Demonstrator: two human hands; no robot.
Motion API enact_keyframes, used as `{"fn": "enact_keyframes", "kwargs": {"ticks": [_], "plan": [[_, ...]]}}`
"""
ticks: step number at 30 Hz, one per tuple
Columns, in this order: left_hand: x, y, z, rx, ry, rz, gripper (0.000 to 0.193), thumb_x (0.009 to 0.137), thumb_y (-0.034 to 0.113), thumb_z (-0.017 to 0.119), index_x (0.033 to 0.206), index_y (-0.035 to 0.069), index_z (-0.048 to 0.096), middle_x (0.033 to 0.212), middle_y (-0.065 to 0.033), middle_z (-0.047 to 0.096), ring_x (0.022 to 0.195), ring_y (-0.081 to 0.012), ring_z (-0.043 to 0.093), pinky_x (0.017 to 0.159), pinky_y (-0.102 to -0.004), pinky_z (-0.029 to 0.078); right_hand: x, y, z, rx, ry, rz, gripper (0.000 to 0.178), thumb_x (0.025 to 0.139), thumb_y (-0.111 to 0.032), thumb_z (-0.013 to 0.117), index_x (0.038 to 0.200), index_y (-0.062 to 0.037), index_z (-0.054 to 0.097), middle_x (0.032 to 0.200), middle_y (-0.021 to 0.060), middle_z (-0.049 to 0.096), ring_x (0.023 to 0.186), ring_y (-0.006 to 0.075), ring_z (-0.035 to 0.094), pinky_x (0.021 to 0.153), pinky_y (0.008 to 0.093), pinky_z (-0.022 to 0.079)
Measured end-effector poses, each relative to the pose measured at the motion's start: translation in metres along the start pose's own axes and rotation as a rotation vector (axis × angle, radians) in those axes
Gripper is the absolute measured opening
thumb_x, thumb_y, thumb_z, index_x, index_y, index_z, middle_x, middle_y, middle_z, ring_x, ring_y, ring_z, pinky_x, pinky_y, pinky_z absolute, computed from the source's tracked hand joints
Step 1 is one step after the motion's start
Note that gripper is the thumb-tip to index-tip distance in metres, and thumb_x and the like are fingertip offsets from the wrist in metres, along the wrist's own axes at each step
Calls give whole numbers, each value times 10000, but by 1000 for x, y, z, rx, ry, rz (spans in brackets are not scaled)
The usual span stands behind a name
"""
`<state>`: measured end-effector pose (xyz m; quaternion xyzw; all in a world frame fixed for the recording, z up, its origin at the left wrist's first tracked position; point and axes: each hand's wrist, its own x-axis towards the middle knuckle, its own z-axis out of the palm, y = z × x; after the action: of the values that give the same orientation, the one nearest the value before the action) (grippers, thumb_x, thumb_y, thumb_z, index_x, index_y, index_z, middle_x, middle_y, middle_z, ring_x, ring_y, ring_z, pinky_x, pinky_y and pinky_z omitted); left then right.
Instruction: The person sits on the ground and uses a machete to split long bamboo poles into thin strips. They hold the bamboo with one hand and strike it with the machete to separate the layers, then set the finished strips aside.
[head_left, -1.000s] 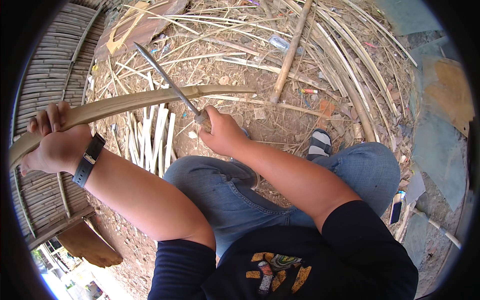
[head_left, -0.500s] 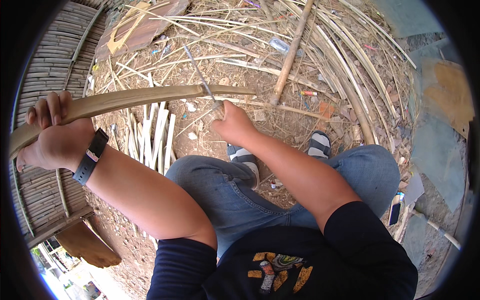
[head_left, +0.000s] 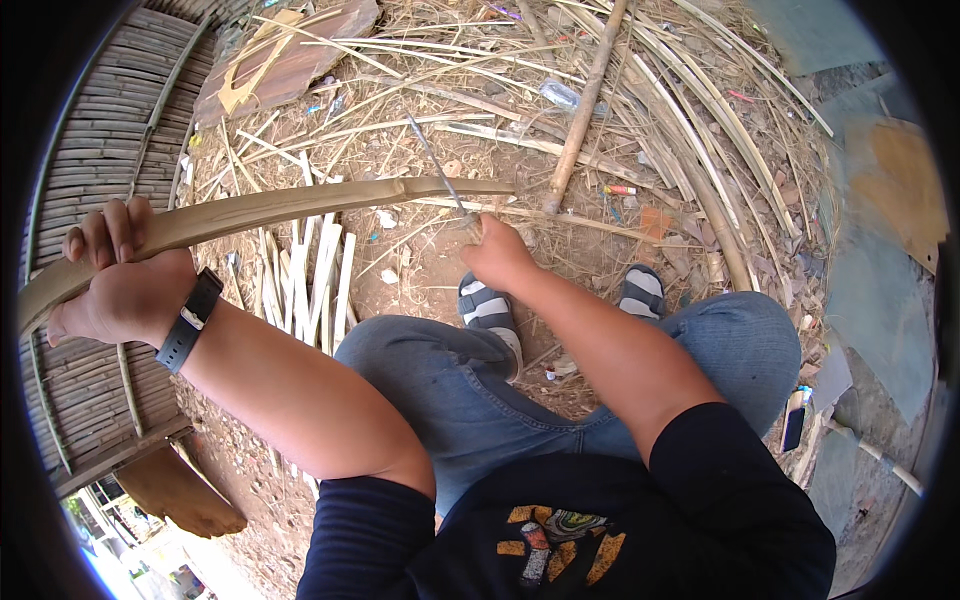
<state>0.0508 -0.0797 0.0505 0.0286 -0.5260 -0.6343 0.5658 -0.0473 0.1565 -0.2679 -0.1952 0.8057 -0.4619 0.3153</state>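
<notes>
One long, flat, tan strip of split bamboo [head_left: 290, 203] ran from the left rim to the upper centre of the frame, long axis near level, rising slightly rightward, narrow end at right. My left hand [head_left: 130, 290], far left, was closed round the wide part, fingers over its upper edge. My right hand [head_left: 503, 258], centre frame, was wrapped tight on the rough brown handle [head_left: 472, 228] of a thin grey metal blade [head_left: 431, 152]. It sat just below the narrow end, nearer that end than my left. Blade crossed the strip there, slanting up-left; couldn't tell if the edge touched.

Surface: brown dirt ground [head_left: 400, 305], littered. Pale split sticks [head_left: 325, 280] lay bunched left of centre, below the strip. Round brown pole [head_left: 585, 120] upper right of centre, brown slatted panel [head_left: 100, 120] along the left, flat grey sheets [head_left: 870, 310] far right.
</notes>
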Motion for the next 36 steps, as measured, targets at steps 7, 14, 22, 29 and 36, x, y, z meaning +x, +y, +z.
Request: {"fn": "enact_keyframes", "kwargs": {"ticks": [7, 14, 22, 29, 36], "plan": [[5, -2, -6, -78, -118, -41, 868, 844, 916, 123, 764, 118, 456, 589, 7, 353, 485, -124, 285, 477, -259, 250, -27, -97, -8, 47, -93, -491, 347, 841, -182, 677, 1093, 17, 547, 787, 200, 679, 699, 372, 688, 678, 441, 534], [3, 2, 1, -9, -3, -12, 881, 832, 928, 127, 764, 114, 455, 586, 7, 346, 473, -123, 266, 470, -262, 245, -11, 48, 21, -87, 119, 77, 381, 827, -168, 684, 1144, 10, 568, 927, 248, 696, 920, 416, 695, 820, 489, 544], [3, -2, 3, -41, -17, -23, 883, 838, 920, 110, 759, 112, 458, 585, 0, 346, 463, -123, 263, 461, -254, 236, -24, -66, -1, 140, -57, -116, 370, 838, -180, 679, 1110, 26, 536, 880, 264, 677, 846, 420, 689, 754, 513, 530], [0, 0, 7, 7, 35, 12, 882, 835, 924, 116, 753, 112, 450, 591, 1, 350, 471, -125, 261, 460, -254, 228, -19, -19, 14, 32, 5, -312, 433, 845, -182, 689, 1187, 16, 510, 838, 257, 683, 827, 432, 700, 743, 508, 532], [2, 0, 9, 29, 79, 6, 861, 858, 902, 122, 766, 111, 450, 590, 1, 343, 477, -131, 257, 461, -270, 234, -1, 64, 16, -126, 80, 194, 449, 810, -219, 712, 1141, 55, 579, 1039, 307, 683, 1034, 448, 667, 900, 476, 529]]}}
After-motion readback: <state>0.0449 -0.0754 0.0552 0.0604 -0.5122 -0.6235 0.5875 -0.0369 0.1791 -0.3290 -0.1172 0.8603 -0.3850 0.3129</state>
